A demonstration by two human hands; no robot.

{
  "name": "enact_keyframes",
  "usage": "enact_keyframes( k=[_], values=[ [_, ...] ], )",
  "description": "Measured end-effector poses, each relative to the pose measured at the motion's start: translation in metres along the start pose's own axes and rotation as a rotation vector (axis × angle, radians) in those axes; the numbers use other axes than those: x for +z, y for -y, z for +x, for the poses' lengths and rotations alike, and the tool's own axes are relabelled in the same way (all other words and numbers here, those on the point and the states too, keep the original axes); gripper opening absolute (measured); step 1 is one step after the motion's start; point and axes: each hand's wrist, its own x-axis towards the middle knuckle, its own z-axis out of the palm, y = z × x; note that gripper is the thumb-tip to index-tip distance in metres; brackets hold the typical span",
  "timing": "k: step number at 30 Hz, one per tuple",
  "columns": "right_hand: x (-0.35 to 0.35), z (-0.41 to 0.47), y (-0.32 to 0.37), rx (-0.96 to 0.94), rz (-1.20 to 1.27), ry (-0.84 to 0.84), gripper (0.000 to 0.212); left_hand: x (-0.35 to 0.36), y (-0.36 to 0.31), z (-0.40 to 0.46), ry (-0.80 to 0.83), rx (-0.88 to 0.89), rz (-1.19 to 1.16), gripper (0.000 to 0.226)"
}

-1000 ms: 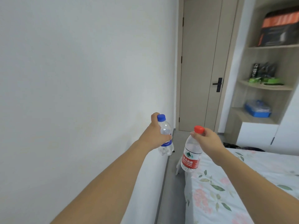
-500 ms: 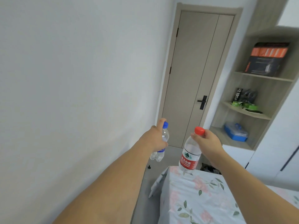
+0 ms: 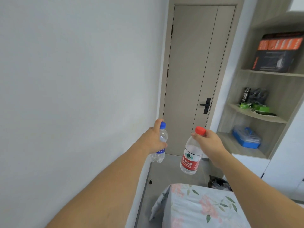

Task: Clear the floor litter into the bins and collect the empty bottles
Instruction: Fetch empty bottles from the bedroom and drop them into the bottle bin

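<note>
**Two empty bottles in hand, bin ahead by the bed**

Held out in front, over the gap between wall and bed: a small clear bottle with a blue cap [image 3: 160, 143] and a larger clear bottle with a red cap and red label [image 3: 191, 155]. Both apparently empty, both capped, neither touching the other.

Left hand [image 3: 152, 139] wrapped around the blue-capped bottle's upper body, thumb up near the cap. Right hand [image 3: 209, 142] pinching the red-capped bottle just under the cap, body hanging free and slightly tilted.

Below: grey floor [image 3: 164, 171], with a small dark doorstop [image 3: 150, 181] near the wall. Corner of a bed with a floral sheet [image 3: 200, 206] in the foreground. Just behind it, partly hidden, a dark bin with a bag liner [image 3: 218, 183]. Further on, a closed door [image 3: 190, 79] with a black handle, and open shelves [image 3: 256, 116] holding boxes and a blue tray.

Likely step: carrying the pair toward a collection spot.

Risks, as judged from here:
- Slipping of the red-capped bottle: only a fingertip hold at the neck, free to swing.
- Knocking the bed corner in the narrow passage.
- Closed door, no free hand for the handle.
- Dropping bottles into the litter bin instead of keeping them apart.
</note>
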Motion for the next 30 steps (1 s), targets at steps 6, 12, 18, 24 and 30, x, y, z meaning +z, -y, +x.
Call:
enact_keyframes(
  k=[6, 12, 18, 24, 30],
  values=[
    [0.022, 0.090, -0.018, 0.014, 0.023, 0.014, 0.026, 0.023, 0.029, 0.089, 0.043, -0.024, -0.022, 0.087],
    [0.057, 0.194, -0.032, 0.049, 0.019, -0.010, 0.023, 0.040, 0.074, 0.214, 0.070, -0.005, -0.052, 0.086],
    [0.064, 0.305, -0.028, 0.053, -0.053, -0.060, 0.021, 0.061, 0.101, 0.335, 0.136, -0.002, -0.025, 0.089],
    [0.070, 0.405, -0.050, 0.075, -0.050, -0.076, 0.022, 0.097, 0.097, 0.446, 0.167, 0.052, -0.101, 0.085],
    [0.067, 0.527, -0.088, 0.119, -0.030, -0.111, 0.022, 0.137, 0.113, 0.564, 0.198, 0.062, -0.116, 0.086]
  ],
)
